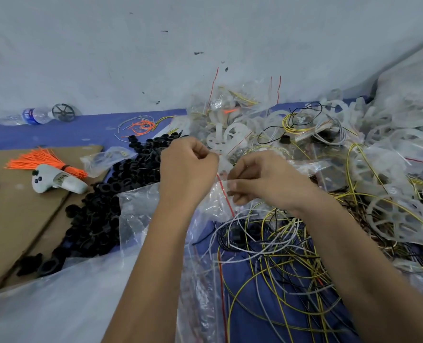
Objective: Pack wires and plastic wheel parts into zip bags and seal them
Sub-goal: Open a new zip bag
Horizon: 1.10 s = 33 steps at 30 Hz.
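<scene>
Water bottle (31,116) lying nr wall; white controller (57,181) on cardboard (14,214).

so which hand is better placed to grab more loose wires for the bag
Right, probably. The right hand pinches the zip bag directly above the loose wires, which spread below and to its right. The left hand grips the bag's other edge, nearer the black parts.
</scene>
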Tool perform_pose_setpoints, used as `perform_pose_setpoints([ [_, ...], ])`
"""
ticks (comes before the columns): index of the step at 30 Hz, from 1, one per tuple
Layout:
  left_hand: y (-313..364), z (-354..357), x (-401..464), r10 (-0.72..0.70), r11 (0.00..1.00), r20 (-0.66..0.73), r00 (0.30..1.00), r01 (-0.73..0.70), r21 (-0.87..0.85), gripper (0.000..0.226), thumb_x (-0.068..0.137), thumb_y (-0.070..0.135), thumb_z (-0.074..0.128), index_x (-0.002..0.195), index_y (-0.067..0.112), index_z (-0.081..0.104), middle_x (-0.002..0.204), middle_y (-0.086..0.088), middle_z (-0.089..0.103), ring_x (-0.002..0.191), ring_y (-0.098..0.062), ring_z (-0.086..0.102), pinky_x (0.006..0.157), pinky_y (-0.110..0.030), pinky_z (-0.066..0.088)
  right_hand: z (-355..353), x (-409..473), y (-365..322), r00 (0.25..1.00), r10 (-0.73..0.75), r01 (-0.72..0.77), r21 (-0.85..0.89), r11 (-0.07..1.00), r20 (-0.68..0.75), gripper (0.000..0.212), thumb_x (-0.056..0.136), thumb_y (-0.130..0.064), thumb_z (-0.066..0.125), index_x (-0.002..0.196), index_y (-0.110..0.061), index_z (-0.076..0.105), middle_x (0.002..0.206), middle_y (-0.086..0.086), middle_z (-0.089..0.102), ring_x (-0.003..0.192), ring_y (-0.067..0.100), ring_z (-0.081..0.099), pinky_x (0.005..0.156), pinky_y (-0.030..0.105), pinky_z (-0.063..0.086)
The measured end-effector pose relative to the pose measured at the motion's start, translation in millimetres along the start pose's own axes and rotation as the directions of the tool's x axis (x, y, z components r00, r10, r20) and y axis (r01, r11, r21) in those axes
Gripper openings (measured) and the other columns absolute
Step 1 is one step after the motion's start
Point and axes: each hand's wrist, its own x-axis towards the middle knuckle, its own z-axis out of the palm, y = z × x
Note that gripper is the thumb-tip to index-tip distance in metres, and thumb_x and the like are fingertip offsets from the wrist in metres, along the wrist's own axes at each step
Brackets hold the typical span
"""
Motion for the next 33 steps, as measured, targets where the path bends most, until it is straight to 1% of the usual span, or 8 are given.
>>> perform_pose_setpoints([
  [7,14.5,7.3,-6.6,-0.021,0.982,0.189,0.982,0.057,-0.183,0.021,0.079,0.020,0.072,0.060,0.018,0.065,0.047,0.004,0.056,0.038,-0.012,0.047,0.045,-0.025,0.036,50.1,0.5,4.8,0.983,-0.182,0.171,-0.232,0.958,-0.027,0.025,0.087,0.010,0.057,0.070,-0.008,0.054,0.065,0.004,0.056,0.063,0.007,0.047,0.064,0.024,0.041],
  [11,8.2,6.2,-5.8,-0.049,0.973,0.174,0.984,0.086,-0.213,0.016,0.071,0.027,0.067,0.060,0.016,0.065,0.043,0.005,0.052,0.036,-0.011,0.043,0.047,-0.025,0.035,54.8,-4.4,11.5,0.952,-0.177,0.249,-0.294,0.923,0.249,0.038,0.085,0.017,0.062,0.096,-0.019,0.056,0.076,-0.023,0.053,0.069,-0.012,0.055,0.068,-0.002,0.040],
  [15,-8.2,4.5,-0.6,-0.123,0.970,0.131,0.984,0.147,-0.193,0.021,0.081,0.015,0.068,0.062,0.010,0.063,0.046,-0.001,0.055,0.040,-0.017,0.047,0.054,-0.029,0.040,36.3,2.8,5.4,0.959,-0.232,0.281,-0.450,0.847,0.164,0.003,0.087,-0.006,0.072,0.085,-0.008,0.070,0.078,0.007,0.072,0.078,0.013,0.070,0.073,0.037,0.058],
  [17,-14.7,2.9,0.6,-0.148,0.973,0.121,0.981,0.167,-0.162,0.021,0.082,0.011,0.067,0.063,0.009,0.062,0.046,-0.001,0.057,0.040,-0.017,0.049,0.051,-0.028,0.042,21.9,7.3,4.6,0.973,-0.231,0.204,-0.452,0.869,-0.006,0.016,0.089,-0.004,0.067,0.081,-0.017,0.072,0.068,0.002,0.072,0.063,0.016,0.071,0.058,0.033,0.058],
  [19,-19.0,0.9,0.3,-0.178,0.970,0.153,0.972,0.200,-0.141,0.021,0.083,0.009,0.066,0.063,0.008,0.062,0.047,0.000,0.057,0.039,-0.015,0.049,0.044,-0.023,0.042,6.2,5.4,4.0,0.980,-0.190,0.136,-0.492,0.860,-0.060,0.019,0.091,-0.007,0.067,0.077,-0.020,0.068,0.061,0.000,0.070,0.051,0.012,0.067,0.046,0.023,0.051],
  [23,-23.3,-2.8,0.1,-0.199,0.970,0.186,0.962,0.220,-0.103,0.020,0.084,0.008,0.065,0.065,0.002,0.063,0.047,0.000,0.059,0.038,-0.015,0.049,0.041,-0.021,0.042,-6.4,-0.5,5.7,0.983,0.057,0.064,-0.625,0.778,0.172,0.020,0.090,-0.012,0.070,0.073,-0.022,0.067,0.064,0.000,0.072,0.052,0.014,0.069,0.044,0.022,0.050],
  [27,-21.0,-5.8,-0.2,-0.178,0.977,0.147,0.973,0.193,-0.095,0.021,0.082,0.012,0.064,0.067,-0.003,0.061,0.048,-0.004,0.058,0.039,-0.019,0.050,0.046,-0.025,0.044,5.1,-3.1,8.0,0.924,0.195,0.116,-0.726,0.678,0.330,0.019,0.081,-0.020,0.081,0.075,-0.029,0.066,0.072,-0.005,0.073,0.063,0.005,0.068,0.059,0.021,0.051],
  [33,-14.5,-24.5,7.3,-0.168,0.949,0.037,0.985,0.171,-0.265,0.024,0.082,0.010,0.066,0.062,0.002,0.055,0.044,-0.003,0.044,0.036,-0.016,0.038,0.041,-0.018,0.032,21.0,-2.9,9.5,0.919,0.189,0.164,-0.773,0.613,0.345,0.030,0.070,-0.033,0.089,0.096,-0.028,0.075,0.092,-0.009,0.071,0.084,0.009,0.065,0.078,0.028,0.053],
])
